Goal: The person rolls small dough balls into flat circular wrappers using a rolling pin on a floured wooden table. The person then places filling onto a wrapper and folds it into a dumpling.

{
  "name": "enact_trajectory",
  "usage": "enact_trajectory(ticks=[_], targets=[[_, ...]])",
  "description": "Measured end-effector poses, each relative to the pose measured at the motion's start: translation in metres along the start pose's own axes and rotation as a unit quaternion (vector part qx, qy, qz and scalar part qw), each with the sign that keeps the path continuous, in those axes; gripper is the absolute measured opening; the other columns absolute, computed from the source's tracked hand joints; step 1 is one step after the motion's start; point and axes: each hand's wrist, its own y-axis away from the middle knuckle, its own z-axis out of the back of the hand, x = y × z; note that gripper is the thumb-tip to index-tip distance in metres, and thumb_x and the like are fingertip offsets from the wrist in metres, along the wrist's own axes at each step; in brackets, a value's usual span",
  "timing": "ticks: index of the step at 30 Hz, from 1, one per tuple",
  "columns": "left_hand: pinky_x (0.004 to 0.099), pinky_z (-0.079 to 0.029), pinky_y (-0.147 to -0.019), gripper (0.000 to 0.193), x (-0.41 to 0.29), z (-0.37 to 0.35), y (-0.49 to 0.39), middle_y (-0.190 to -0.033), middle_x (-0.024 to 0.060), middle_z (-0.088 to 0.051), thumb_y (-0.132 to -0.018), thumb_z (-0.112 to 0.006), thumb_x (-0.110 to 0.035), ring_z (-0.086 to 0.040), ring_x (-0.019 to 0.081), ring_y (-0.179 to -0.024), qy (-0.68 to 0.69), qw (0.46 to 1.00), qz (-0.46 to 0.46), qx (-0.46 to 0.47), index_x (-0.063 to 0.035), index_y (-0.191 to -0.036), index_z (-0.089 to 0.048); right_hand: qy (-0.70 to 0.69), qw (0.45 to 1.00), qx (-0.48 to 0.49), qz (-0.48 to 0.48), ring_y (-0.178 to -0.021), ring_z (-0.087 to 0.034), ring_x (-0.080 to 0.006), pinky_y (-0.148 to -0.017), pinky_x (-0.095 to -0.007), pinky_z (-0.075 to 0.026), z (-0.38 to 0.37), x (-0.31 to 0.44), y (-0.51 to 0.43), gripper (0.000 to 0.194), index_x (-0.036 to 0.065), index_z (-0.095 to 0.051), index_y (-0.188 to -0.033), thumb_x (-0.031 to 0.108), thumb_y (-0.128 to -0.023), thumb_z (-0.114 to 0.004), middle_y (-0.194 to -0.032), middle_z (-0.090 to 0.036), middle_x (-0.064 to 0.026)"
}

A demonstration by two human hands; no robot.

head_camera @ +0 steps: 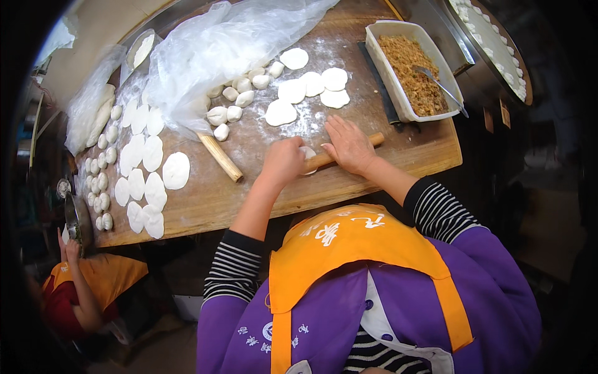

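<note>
A thin wooden rolling pin [322, 161] lies across a small dough round [308, 153] near the table's front edge. My right hand [349, 144] presses on the pin with its palm, fingers stretched forward over it. Curled at the dough's left edge is my left hand [284, 160], beside the pin's left end; its fingertips are partly hidden. Beyond my hands lie several flat dough wrappers [292, 91], some overlapping. To their left sit small dough pieces [245, 98], partly under a clear plastic sheet [201, 56].
A second rolling pin [220, 157] rests left of my hands on the floured wooden table [205, 205]. At right stands a white tub [455, 96] of minced filling [406, 70] with a metal utensil [437, 84]. More wrappers [153, 153] lie left. A co-worker's hands [70, 250] are at far left.
</note>
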Motion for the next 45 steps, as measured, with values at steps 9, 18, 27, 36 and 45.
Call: enact_trajectory(ticks=[9, 18, 27, 36, 45], targets=[[0.0392, -0.053, -0.071, 0.017, 0.0, -0.003, -0.001, -0.08, 0.0211, -0.068, -0.081, -0.065, -0.011, -0.068, 0.0345, -0.077, -0.029, 0.999, 0.034, 0.022, -0.0004, -0.094, -0.069, 0.052, 0.997, -0.055, 0.006, -0.132, -0.045, -0.0361, -0.105, -0.0464, -0.038, 0.007, 0.005, -0.014, 0.053, -0.007, -0.055, -0.125, 0.033, -0.09, -0.062, -0.137, -0.053, -0.0242], [0.0399, -0.052, -0.076, 0.018, 0.01, 0.009, -0.002, -0.083, 0.0184, -0.069, -0.085, -0.062, -0.01, -0.067, 0.0315, -0.079, 0.075, 0.992, 0.096, 0.046, -0.0007, -0.098, -0.069, -0.06, 0.997, -0.009, 0.052, -0.126, -0.052, -0.034, -0.102, -0.0454, -0.04, -0.005, 0.001, 0.059, 0.049, -0.001, -0.059, -0.116, 0.018, -0.075, -0.076, -0.133, -0.056, -0.0205], [0.0454, -0.05, -0.079, 0.014, 0.075, 0.059, 0.001, -0.091, 0.0197, -0.064, -0.077, -0.068, -0.008, -0.061, 0.0361, -0.089, -0.325, 0.925, 0.116, -0.158, -0.0005, -0.087, -0.062, -0.083, 0.994, -0.051, 0.057, -0.122, -0.055, -0.033, -0.096, -0.0426, -0.044, -0.003, -0.004, 0.049, 0.041, 0.001, -0.059, -0.107, 0.012, -0.072, -0.076, -0.129, -0.058, -0.0193], [0.0502, -0.018, -0.119, 0.077, 0.045, -0.013, 0.021, -0.153, 0.0286, -0.03, -0.09, -0.064, -0.036, -0.028, 0.0412, -0.143, -0.226, 0.961, 0.105, -0.12, 0.0093, -0.144, -0.034, -0.078, 0.994, -0.051, 0.06, -0.121, -0.055, -0.0334, -0.096, -0.0425, -0.044, 0.0, -0.005, 0.048, 0.04, 0.001, -0.06, -0.107, 0.013, -0.073, -0.076, -0.129, -0.059, -0.0193], [0.0508, -0.012, -0.12, 0.084, 0.056, -0.009, 0.002, -0.157, 0.0273, -0.024, -0.091, -0.06, -0.047, -0.021, 0.0401, -0.146, -0.229, 0.96, 0.128, -0.097, 0.0101, -0.146, -0.031, -0.1, 0.988, -0.082, 0.088, -0.119, -0.056, -0.0326, -0.094, -0.0417, -0.045, 0.001, -0.007, 0.042, 0.043, 0.002, -0.06, -0.11, 0.013, -0.072, -0.076, -0.127, -0.059, -0.0171]])
